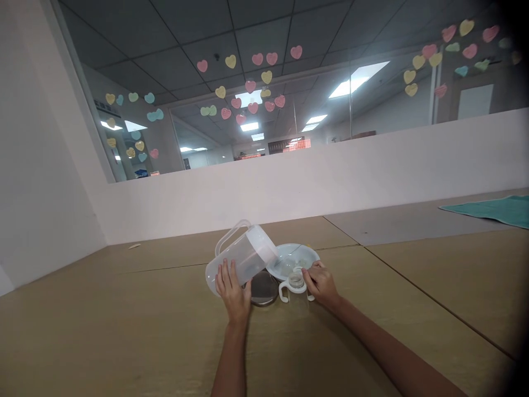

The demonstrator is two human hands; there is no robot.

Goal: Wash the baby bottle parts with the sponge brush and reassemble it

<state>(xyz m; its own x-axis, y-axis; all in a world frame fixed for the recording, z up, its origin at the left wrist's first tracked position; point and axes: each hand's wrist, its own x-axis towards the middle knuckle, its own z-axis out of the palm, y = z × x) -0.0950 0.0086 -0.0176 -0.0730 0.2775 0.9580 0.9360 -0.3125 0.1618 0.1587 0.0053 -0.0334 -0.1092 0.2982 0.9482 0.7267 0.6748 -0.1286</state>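
My left hand [233, 295] grips the body of a translucent plastic pitcher [242, 256] from below. The pitcher is tilted to the right, its white lid end lower than horizontal support would give and its loop handle upward. Just right of that lid, a clear baby bottle [296, 281] with white side handles stands upright without a cap. My right hand [323, 284] is closed at the bottle's right side, near its neck and handle; the exact grip is partly hidden. Whether liquid is flowing I cannot make out.
Behind the bottle sits a pale blue bowl [285, 251] with clear items in it. A dark round disc [264, 289] lies under the pitcher. A green cloth [496, 210] is at the far right. The white wall [248, 190] rises behind the table [144, 331].
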